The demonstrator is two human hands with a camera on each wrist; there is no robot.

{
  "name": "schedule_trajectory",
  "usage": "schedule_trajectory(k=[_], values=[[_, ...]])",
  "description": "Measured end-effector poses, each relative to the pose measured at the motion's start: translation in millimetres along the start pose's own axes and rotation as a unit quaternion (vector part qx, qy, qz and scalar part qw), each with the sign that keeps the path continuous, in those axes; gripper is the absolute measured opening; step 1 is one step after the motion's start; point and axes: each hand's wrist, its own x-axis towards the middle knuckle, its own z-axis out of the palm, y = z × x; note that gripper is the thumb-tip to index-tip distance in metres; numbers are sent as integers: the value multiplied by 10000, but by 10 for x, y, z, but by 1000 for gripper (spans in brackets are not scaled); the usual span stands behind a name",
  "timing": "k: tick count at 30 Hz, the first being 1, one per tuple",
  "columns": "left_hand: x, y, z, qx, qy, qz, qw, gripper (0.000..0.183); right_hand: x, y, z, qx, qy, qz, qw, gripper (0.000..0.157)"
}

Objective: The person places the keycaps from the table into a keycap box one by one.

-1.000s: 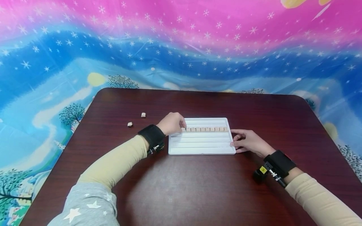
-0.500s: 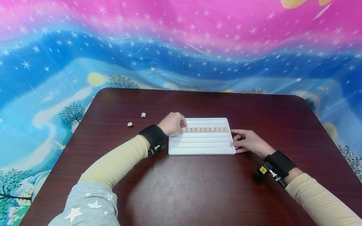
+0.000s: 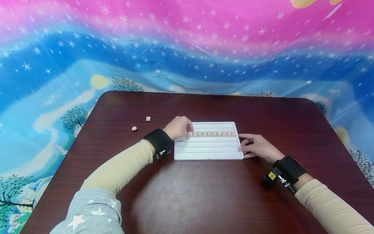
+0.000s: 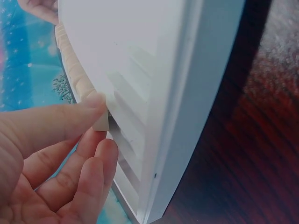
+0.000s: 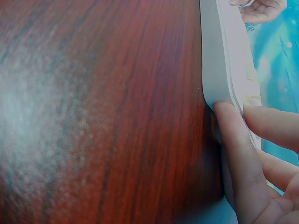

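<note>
A white ridged tray point(image 3: 208, 148) lies on the table, with a row of cream keycaps point(image 3: 214, 134) along one of its upper slots. At the row's left end my left hand point(image 3: 178, 127) pinches a keycap point(image 4: 101, 122) between thumb and fingertips, right up against its neighbour. The other left fingers curl loosely below it in the left wrist view. My right hand point(image 3: 257, 147) holds the tray's right edge near the front corner. In the right wrist view its thumb point(image 5: 231, 135) lies along the tray's side wall, and another finger point(image 5: 271, 121) reaches the rim.
Two loose keycaps lie on the table left of the tray: one farther back point(image 3: 148, 119), one tilted and nearer point(image 3: 134, 129). The dark wooden table point(image 3: 187, 195) ends at a patterned cloth backdrop point(image 3: 187, 48). Both wrists wear black straps with cameras.
My left hand has shifted very slightly to the right with the pinched keycap, toward the row. The right hand and the tray have stayed put.
</note>
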Motion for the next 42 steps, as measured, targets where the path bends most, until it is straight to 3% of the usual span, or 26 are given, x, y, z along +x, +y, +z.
schedule_trajectory(k=[15,23,29,34,42], values=[[-47,-55,-116,-363,67,74,9993,20,4,-3,2,-64,26,10,10000,72],[-116,-151,-257,-345,96,409,9985,21,1,4,-2,-31,-21,-3,10000,74],[-237,-349,-407,-587,284,659,9957,19,5,2,16,-81,23,4,10000,73],[-422,-596,-567,-616,587,737,9936,19,6,3,32,-86,19,-9,10000,74],[-696,-1016,-774,-526,934,186,9941,22,-1,-9,8,-61,10,-15,10000,74]])
